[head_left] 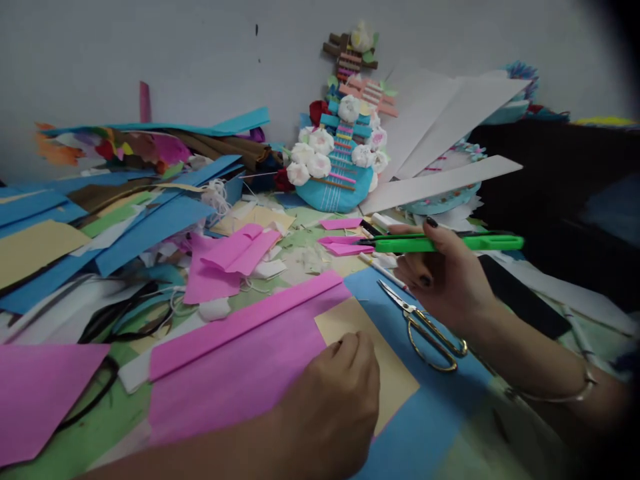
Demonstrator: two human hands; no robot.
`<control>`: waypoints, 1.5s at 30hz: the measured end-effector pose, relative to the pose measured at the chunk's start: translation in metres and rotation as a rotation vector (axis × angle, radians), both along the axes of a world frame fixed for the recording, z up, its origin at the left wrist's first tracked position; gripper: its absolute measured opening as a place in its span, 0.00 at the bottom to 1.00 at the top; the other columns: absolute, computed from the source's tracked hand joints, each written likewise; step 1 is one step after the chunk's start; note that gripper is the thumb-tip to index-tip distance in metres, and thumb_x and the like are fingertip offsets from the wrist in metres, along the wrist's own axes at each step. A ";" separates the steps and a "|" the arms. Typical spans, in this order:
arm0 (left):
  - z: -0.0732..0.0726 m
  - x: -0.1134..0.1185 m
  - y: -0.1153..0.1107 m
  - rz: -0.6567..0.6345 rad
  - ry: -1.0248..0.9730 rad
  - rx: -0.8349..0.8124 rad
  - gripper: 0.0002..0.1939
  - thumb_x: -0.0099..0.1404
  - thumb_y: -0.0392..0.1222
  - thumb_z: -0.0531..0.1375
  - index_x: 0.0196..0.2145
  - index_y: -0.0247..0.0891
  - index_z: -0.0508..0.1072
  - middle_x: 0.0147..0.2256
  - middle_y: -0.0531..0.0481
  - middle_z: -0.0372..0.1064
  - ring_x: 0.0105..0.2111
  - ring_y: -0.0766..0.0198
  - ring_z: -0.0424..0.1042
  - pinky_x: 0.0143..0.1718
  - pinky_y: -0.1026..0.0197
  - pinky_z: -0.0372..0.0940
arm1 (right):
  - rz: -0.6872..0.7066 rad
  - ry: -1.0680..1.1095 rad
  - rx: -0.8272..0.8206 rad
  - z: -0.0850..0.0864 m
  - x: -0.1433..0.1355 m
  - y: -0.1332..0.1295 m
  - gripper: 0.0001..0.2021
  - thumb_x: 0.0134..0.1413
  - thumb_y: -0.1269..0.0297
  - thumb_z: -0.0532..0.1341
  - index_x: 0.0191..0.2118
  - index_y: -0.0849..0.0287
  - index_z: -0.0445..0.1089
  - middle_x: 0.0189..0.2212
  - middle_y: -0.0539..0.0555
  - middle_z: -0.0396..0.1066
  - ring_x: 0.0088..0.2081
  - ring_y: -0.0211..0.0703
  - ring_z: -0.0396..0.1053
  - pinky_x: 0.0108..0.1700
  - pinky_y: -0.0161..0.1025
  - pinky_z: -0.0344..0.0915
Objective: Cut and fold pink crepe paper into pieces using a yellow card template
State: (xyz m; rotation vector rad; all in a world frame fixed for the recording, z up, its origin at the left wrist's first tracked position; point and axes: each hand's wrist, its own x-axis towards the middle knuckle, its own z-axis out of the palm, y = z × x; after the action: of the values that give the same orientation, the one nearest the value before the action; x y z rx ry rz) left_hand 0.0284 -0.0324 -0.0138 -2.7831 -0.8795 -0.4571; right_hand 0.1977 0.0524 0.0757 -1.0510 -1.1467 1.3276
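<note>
A green tabletop (125, 417) runs back to a pale wall (150, 47), with a heap of blue paper (165, 230) and other scraps crowding its left side. On the nearer part lies a large pink sheet (220, 380), a narrow band along its far edge, beside a blue sheet (440, 407). Toward the wall leans a blue guitar-shaped ornament (335, 193) with white paper roses (315, 160).

A tan paper rectangle (395, 383) rests over the pink sheet's right end and partly over the blue one. The left hand (333, 400) is down upon it, fingers curled inward, so the rectangle sits beneath the fingertips and spreads out past them to the right. Whether those fingers pinch its edge, I can't tell from here.

The right hand (450, 280), a bangle (591, 381) on its wrist, grips a green utility knife (485, 243) — held nearly level above the table, its thumb crossing the near face and a finger stretched along behind. The knife's dark tip points left, toward some folded pink strips (345, 247). Just below that hand, gold-handled scissors (411, 309) lie on the blue sheet, blades slightly parted, untouched by either hand.
</note>
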 end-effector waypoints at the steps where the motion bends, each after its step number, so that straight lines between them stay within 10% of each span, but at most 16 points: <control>1: -0.002 0.001 0.001 0.007 -0.035 0.008 0.15 0.64 0.35 0.50 0.43 0.25 0.71 0.44 0.33 0.69 0.41 0.50 0.68 0.37 0.52 0.69 | 0.057 -0.010 -0.032 -0.002 -0.005 0.007 0.16 0.59 0.55 0.49 0.39 0.61 0.68 0.12 0.45 0.56 0.16 0.32 0.49 0.23 0.32 0.54; 5: -0.004 0.003 0.006 0.045 -0.145 0.058 0.14 0.66 0.37 0.50 0.41 0.30 0.73 0.41 0.39 0.71 0.37 0.54 0.68 0.44 0.39 0.66 | 0.475 0.018 -0.217 -0.023 -0.013 0.031 0.21 0.58 0.49 0.50 0.39 0.62 0.71 0.36 0.57 0.74 0.35 0.42 0.72 0.38 0.38 0.68; 10: -0.008 0.004 0.009 0.083 -0.203 0.094 0.12 0.66 0.35 0.50 0.37 0.33 0.73 0.40 0.43 0.72 0.36 0.55 0.70 0.42 0.41 0.68 | 0.749 0.081 -0.133 -0.058 -0.013 0.044 0.11 0.54 0.57 0.64 0.41 0.57 0.74 0.46 0.53 0.73 0.50 0.39 0.70 0.56 0.38 0.62; 25: -0.033 0.038 0.004 0.533 -0.564 0.213 0.13 0.66 0.31 0.49 0.30 0.34 0.73 0.38 0.43 0.78 0.44 0.49 0.75 0.47 0.45 0.68 | 0.593 -0.337 0.071 -0.062 -0.015 0.035 0.09 0.43 0.64 0.71 0.34 0.55 0.76 0.33 0.53 0.76 0.36 0.42 0.74 0.35 0.34 0.72; 45: -0.012 0.016 0.004 0.265 -0.207 0.086 0.11 0.66 0.42 0.54 0.35 0.45 0.76 0.41 0.52 0.76 0.48 0.51 0.73 0.42 0.43 0.74 | 0.514 -0.409 0.022 -0.055 -0.023 0.030 0.09 0.41 0.62 0.73 0.32 0.54 0.78 0.33 0.52 0.78 0.39 0.43 0.75 0.40 0.33 0.74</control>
State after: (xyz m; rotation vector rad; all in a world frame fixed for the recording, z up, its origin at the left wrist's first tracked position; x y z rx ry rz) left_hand 0.0441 -0.0285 -0.0258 -2.5244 -1.2212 -0.7267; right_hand 0.1747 0.0821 0.0207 -1.0820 -1.8241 1.5227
